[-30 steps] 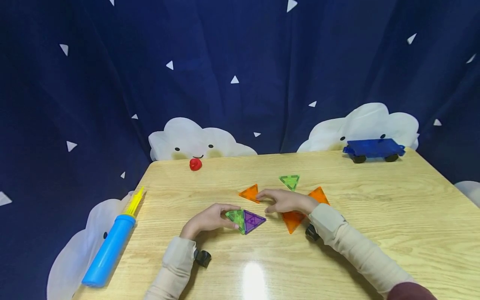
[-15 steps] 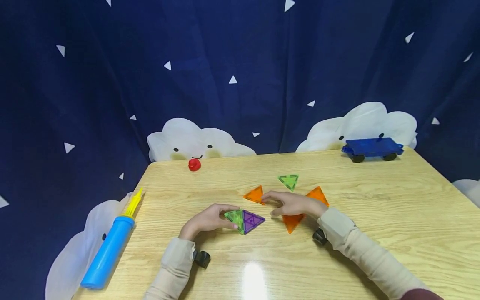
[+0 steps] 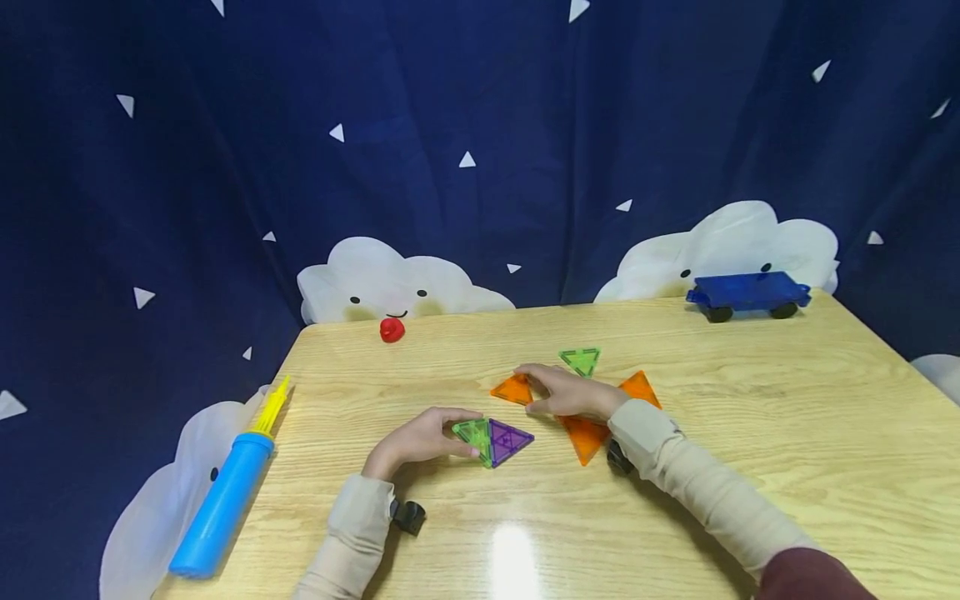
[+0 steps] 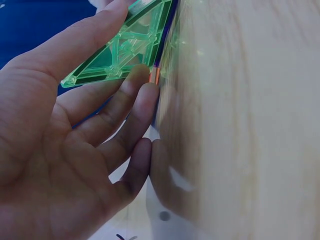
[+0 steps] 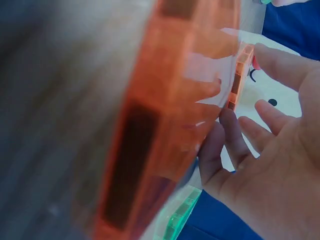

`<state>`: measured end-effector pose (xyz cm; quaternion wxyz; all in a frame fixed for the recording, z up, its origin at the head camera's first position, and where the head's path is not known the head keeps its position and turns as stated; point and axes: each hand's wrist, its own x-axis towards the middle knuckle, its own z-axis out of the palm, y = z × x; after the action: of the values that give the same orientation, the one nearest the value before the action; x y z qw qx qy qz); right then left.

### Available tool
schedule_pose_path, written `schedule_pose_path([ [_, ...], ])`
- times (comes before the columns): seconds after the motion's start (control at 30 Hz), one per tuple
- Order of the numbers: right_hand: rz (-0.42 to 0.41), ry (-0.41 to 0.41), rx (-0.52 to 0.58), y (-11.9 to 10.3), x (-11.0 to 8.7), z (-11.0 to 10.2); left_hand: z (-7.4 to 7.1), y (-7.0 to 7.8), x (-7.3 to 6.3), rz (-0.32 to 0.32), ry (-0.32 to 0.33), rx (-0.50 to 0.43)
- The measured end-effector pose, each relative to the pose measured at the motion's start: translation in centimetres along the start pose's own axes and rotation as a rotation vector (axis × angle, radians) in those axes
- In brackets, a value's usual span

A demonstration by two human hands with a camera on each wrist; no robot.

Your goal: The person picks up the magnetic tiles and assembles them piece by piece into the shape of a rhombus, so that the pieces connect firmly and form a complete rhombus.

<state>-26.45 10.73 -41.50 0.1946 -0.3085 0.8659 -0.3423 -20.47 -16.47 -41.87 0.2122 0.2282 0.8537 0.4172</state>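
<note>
In the head view my left hand (image 3: 423, 437) pinches a green triangular magnetic tile (image 3: 474, 433) between thumb and fingers. A purple triangular tile (image 3: 510, 442) lies edge to edge with it on the right. The left wrist view shows the green tile (image 4: 127, 47) tilted under the thumb, its lower edge at the fingertips. My right hand (image 3: 566, 392) holds a small orange triangular tile (image 3: 512, 389) at its right side. In the right wrist view this orange tile (image 5: 242, 75) sits between thumb and fingers. Under the right wrist lies another orange tile (image 3: 585, 437), partly covered.
One more orange piece (image 3: 640, 387) shows beyond the right forearm, and a green triangle (image 3: 581, 360) lies behind the right hand. Farther off are a red object (image 3: 392, 330) and a blue wheeled car base (image 3: 748, 293). A blue-and-yellow hand pump (image 3: 225, 500) lies at the left edge.
The right hand drew back slightly, then came forward again, its thumb and fingers closing around the small orange tile. That tile sits a little farther right than before. The left hand stays put.
</note>
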Motion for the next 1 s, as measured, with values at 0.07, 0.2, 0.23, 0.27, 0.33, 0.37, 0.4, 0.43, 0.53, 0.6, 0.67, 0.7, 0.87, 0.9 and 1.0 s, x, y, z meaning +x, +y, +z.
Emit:
schedule_pose_path([
  [0.07, 0.033, 0.002, 0.020, -0.06, 0.20, -0.04, -0.01, 0.02, 0.04, -0.005, 0.000, -0.005],
  [0.2, 0.071, 0.006, 0.021, -0.18, 0.57, -0.18, -0.02, 0.08, 0.13, -0.002, 0.007, 0.009],
  [0.23, 0.080, 0.004, 0.027, -0.19, 0.61, -0.20, 0.00, 0.09, 0.15, 0.001, 0.007, 0.012],
  [0.27, 0.080, 0.003, 0.019, -0.19, 0.66, -0.21, 0.03, 0.10, 0.17, 0.004, 0.007, 0.014],
  [0.33, 0.079, 0.000, 0.018, -0.17, 0.67, -0.19, 0.08, 0.11, 0.18, 0.005, 0.004, 0.014],
  [0.37, 0.081, -0.002, 0.020, -0.17, 0.66, -0.19, 0.10, 0.10, 0.18, 0.005, 0.002, 0.012],
  [0.4, 0.084, -0.003, 0.021, -0.20, 0.60, -0.19, 0.10, 0.10, 0.17, 0.003, 0.000, 0.009],
  [0.43, 0.085, -0.003, 0.015, -0.21, 0.55, -0.19, 0.09, 0.09, 0.15, 0.003, -0.001, 0.010],
  [0.53, 0.080, -0.002, -0.024, -0.17, 0.48, -0.21, 0.04, 0.06, 0.07, 0.003, -0.001, 0.012],
  [0.6, 0.080, 0.001, -0.043, -0.16, 0.36, -0.25, 0.02, 0.09, 0.01, 0.001, 0.000, 0.010],
  [0.67, 0.084, 0.006, -0.043, -0.12, 0.32, -0.25, -0.01, 0.00, -0.03, 0.000, -0.002, 0.012],
  [0.7, 0.096, 0.008, -0.022, -0.12, 0.27, -0.23, -0.03, 0.00, -0.03, -0.004, -0.003, 0.008],
  [0.87, 0.135, 0.022, 0.076, -0.03, 0.25, -0.11, 0.00, -0.06, 0.08, -0.010, -0.011, -0.003],
  [0.9, 0.136, 0.025, 0.081, -0.01, 0.27, -0.11, -0.01, -0.04, 0.09, -0.011, -0.011, -0.006],
  [1.0, 0.109, 0.036, 0.033, 0.04, 0.20, -0.18, -0.01, -0.05, 0.11, -0.002, -0.009, -0.010],
])
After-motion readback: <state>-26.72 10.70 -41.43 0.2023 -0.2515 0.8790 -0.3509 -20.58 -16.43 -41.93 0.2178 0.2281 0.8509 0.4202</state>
